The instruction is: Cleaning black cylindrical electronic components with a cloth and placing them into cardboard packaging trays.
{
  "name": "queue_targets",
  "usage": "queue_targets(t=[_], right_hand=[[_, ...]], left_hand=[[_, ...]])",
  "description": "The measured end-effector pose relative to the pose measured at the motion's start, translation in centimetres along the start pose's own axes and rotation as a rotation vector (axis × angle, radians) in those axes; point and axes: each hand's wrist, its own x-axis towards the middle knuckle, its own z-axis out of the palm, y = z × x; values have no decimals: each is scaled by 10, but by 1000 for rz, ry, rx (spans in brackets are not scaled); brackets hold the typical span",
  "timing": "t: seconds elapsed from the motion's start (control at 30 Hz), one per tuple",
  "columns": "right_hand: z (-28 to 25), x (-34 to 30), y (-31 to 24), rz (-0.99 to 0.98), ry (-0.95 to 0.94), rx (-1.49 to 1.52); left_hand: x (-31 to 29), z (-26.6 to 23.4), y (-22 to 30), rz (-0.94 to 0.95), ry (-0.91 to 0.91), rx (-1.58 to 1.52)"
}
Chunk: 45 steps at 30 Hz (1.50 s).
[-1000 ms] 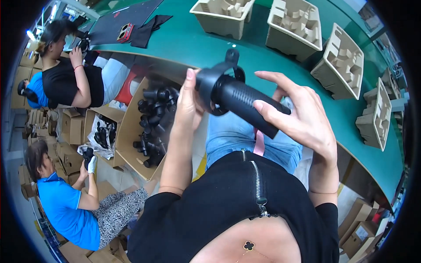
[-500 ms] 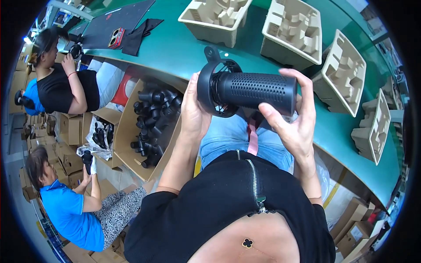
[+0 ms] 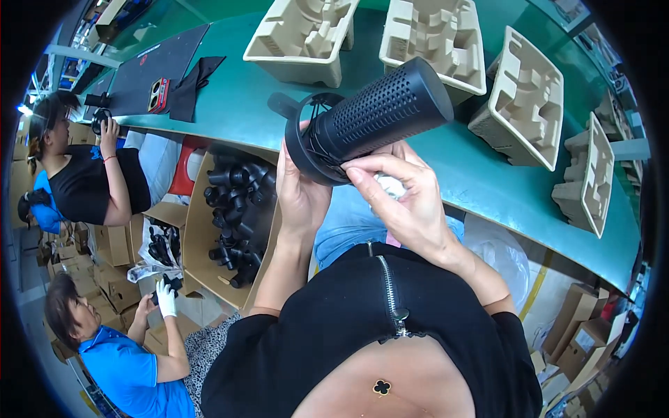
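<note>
Head view: at left, open carton (image 3: 196, 219) of black parts (image 3: 238, 189); then left hand (image 3: 304, 202) curled around black ring (image 3: 295, 150), with perforated cylinder (image 3: 383, 108) tilted up rightward from it; right hand (image 3: 412, 198) narrowed to a pinch near the ring's lower edge, above a white wad (image 3: 390, 186); farther right, moulded trays (image 3: 502, 143) on the table (image 3: 498, 195). Apparently mid-handling at the ring; next, steady left-hand support probably needed.

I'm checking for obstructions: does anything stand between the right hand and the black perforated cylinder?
Nothing visible does: the right hand has thumb and forefinger beside the black cylinder, a white item near its palm.
</note>
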Motion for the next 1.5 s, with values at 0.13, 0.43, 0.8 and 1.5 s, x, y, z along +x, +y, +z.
queue_targets(t=[0.13, 0.43, 0.8, 1.5], right_hand=[[-8, -5, -14, 273, 37, 94], [-42, 15, -23, 29, 130, 99], [-48, 22, -12, -2, 313, 136], [-52, 13, 5, 17, 470, 77]], left_hand=[[-1, -4, 3, 14, -22, 0], [10, -4, 6, -152, -139, -29], [9, 27, 1, -250, -4, 114], [14, 61, 12, -358, 39, 106]])
